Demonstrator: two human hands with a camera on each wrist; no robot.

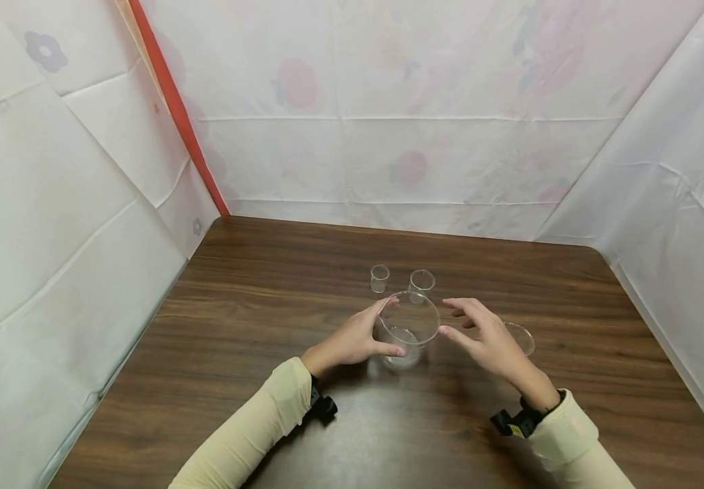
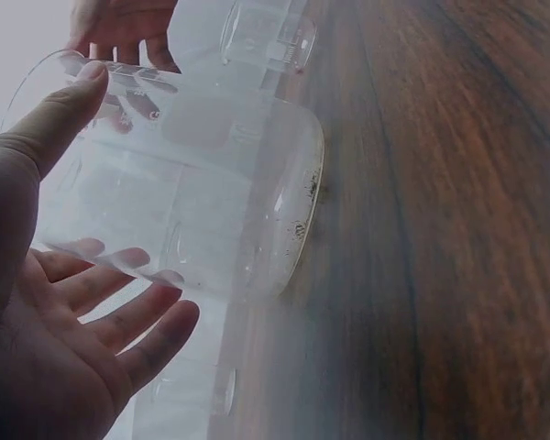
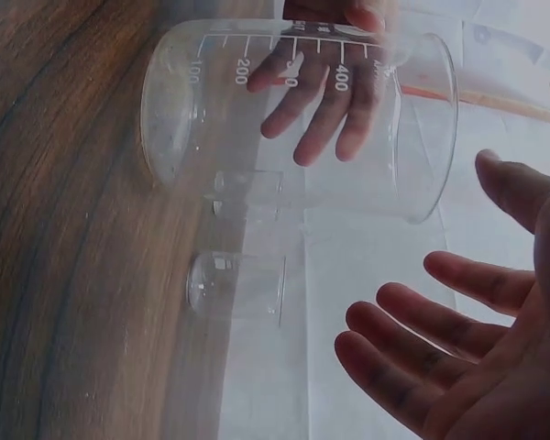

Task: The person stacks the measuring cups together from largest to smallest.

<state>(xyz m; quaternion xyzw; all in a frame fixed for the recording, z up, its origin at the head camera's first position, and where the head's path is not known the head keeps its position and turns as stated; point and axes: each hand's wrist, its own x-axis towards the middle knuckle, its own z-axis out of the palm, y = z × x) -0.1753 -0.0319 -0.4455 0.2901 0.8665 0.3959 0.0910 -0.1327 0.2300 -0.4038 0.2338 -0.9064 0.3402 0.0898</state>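
A large clear glass beaker (image 1: pixel 406 353) with white graduation marks stands upright at the middle of the table. My left hand (image 1: pixel 355 336) holds it from the left, the thumb on the near side and the fingers around the far side. Through the glass, those fingers (image 3: pixel 335 101) show in the right wrist view. To the right of the rim is my right hand (image 1: pixel 486 339), its fingers spread and slightly bent, with nothing held. Its thumb tip comes close to the rim in the head view.
Behind the large beaker stand two smaller glass beakers, the smallest (image 1: pixel 379 277) at left and another (image 1: pixel 422 280) beside it. A further clear glass vessel (image 1: pixel 533 343) sits right, partly hidden by my right hand. Patterned cloth sheets (image 1: pixel 303 163) enclose the brown wooden table (image 1: pixel 254 292).
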